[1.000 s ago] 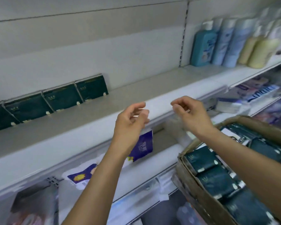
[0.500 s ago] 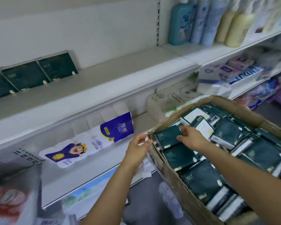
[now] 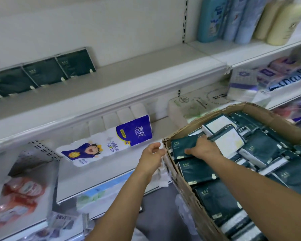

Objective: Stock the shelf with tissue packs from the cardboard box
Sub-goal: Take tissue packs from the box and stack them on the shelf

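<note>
- Green tissue pack (image 3: 182,146) lay flat in the near-left corner of the cardboard box (image 3: 181,185), directly under the right hand (image 3: 204,149).
- That hand grasped the pack: fingers hooked over its far edge, thumb across its face.
- Outside the box corner, the left hand (image 3: 150,156) hung loosely curved, holding nothing.
- Long axis of the pack ran roughly left to right.
- Judged target: the shelf (image 3: 129,79), up and left of the pack, where a row of packs (image 3: 43,73) leaned at the back.

Cardboard box (image 3: 182,193) and bottles (image 3: 208,20) partly out of view
</note>
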